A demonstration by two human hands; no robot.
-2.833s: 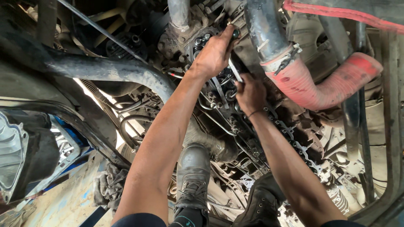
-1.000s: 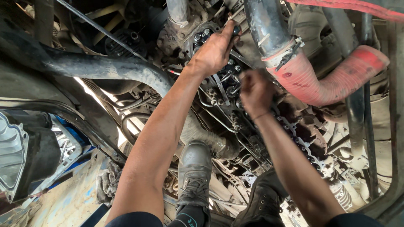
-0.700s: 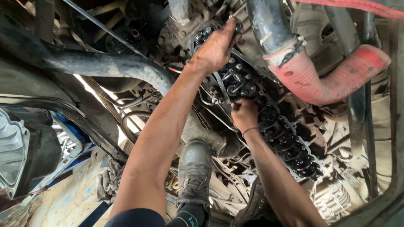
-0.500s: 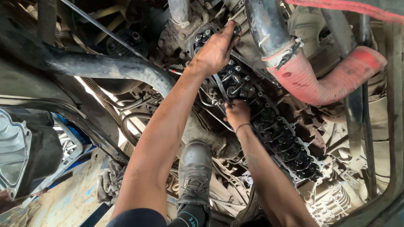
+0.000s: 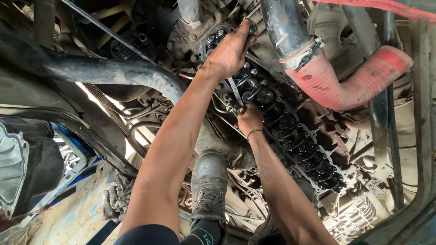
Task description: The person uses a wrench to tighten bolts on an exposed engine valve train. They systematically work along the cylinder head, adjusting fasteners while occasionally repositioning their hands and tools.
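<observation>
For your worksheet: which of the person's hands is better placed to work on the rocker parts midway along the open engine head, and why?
Probably the right hand: it already rests on the engine head at mid-length. The left hand is stretched to the far end, gripping something there.

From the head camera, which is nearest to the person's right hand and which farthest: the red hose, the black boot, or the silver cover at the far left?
Measured from the right hand:
1. Red hose, up and to the right, nearest, though the boot is not much farther.
2. Black boot, below and slightly left.
3. Silver cover, at the left edge, plainly farthest.
</observation>
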